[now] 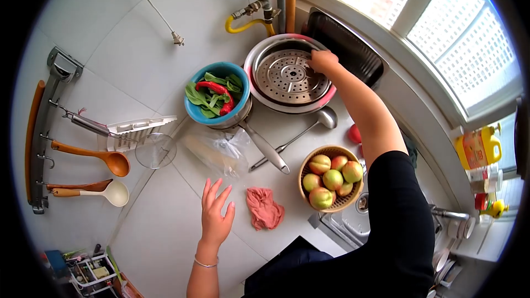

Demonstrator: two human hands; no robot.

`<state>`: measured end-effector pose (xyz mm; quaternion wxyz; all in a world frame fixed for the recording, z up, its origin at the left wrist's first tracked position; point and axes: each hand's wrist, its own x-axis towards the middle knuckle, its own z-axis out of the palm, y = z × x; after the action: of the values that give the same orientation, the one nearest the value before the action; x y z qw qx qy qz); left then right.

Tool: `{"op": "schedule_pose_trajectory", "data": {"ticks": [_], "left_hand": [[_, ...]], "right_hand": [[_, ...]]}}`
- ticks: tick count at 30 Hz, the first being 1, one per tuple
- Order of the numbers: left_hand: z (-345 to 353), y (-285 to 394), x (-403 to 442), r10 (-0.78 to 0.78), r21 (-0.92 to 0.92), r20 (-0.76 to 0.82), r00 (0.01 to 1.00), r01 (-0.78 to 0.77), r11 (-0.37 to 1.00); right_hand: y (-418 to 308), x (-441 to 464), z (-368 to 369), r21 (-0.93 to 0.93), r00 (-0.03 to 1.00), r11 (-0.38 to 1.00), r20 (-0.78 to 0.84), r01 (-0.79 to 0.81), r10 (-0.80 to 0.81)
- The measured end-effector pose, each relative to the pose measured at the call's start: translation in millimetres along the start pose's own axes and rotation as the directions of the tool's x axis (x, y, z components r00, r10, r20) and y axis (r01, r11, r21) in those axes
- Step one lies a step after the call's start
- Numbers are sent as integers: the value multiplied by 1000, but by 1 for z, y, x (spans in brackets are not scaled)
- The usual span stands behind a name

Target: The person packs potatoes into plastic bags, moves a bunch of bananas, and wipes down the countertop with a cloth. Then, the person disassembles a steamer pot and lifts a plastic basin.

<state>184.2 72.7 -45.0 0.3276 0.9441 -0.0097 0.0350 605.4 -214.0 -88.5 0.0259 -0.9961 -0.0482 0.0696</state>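
My right hand (324, 62) is at the upper right edge of a round, perforated metal steamer rack (276, 80), its fingers closed at the edge and partly hidden. The rack lies in a large basin (251, 60) with a pinkish-red rim. My left hand (216, 209) hangs in the air with its fingers spread and nothing in them. Nearest to it are a crumpled pink cloth (264, 208) and a clear plastic bag (218, 149). Left of the basin, a blue bowl (190, 102) of green leaves and red peppers sits on a long-handled pan (265, 146).
A metal ladle (327, 117) lies beside a basket (305, 187) of several peaches or nectarines. Behind the basin leans a dark rectangular tray (345, 44). Wooden spoons (116, 163) hang from a wall rail (40, 149). The sink (353, 223) is at lower right, near a yellow bottle (477, 148).
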Motion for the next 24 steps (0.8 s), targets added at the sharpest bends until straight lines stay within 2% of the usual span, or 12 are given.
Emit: {"op": "schedule_pose_trajectory", "data": {"ticks": [3, 5, 6, 7, 8, 10, 13, 15, 16, 18, 21, 24], "left_hand": [[5, 2, 25, 28, -5, 2, 1000, -28, 1000], [4, 10, 46, 41, 5, 1, 999, -41, 999], [5, 14, 57, 65, 8, -1, 998, -65, 998], [6, 18, 67, 50, -1, 4, 999, -50, 999], [8, 21, 80, 92, -5, -18, 996, -93, 996], [12, 22, 106, 122, -7, -36, 992, -123, 992], [28, 28, 145, 138, -230, -99, 985, -158, 960], [43, 35, 171, -44, -761, 49, 998, 66, 645], [48, 37, 185, -45, -762, 48, 998, 65, 644], [58, 41, 208, -172, -863, 224, 959, 277, 423], [75, 40, 234, -238, -877, 229, 944, 306, 370], [88, 39, 246, -284, -820, 148, 947, 278, 501]], "right_hand": [[9, 23, 13, 21, 999, 1000, 35, 11, -12], [26, 39, 13, 410, 997, 912, 69, 11, -43], [36, 42, 16, 613, 996, 790, 85, -21, -40], [44, 42, 28, 868, 997, 494, 69, -44, -32], [51, 38, 26, 929, 994, 358, 107, -94, -16], [67, 33, 17, 979, 997, 201, 25, -39, 71], [77, 16, 1, 984, 986, -130, 136, -123, 98], [78, 7, -1, 939, 976, -286, 213, -192, 44], [77, 5, -1, 939, 976, -284, 212, -192, 43], [79, 3, 1, 848, 953, -472, 299, -243, 48], [86, -6, -4, 839, 943, -501, 310, -213, 119], [92, -11, -8, 816, 928, -543, 336, -199, 164]]}}
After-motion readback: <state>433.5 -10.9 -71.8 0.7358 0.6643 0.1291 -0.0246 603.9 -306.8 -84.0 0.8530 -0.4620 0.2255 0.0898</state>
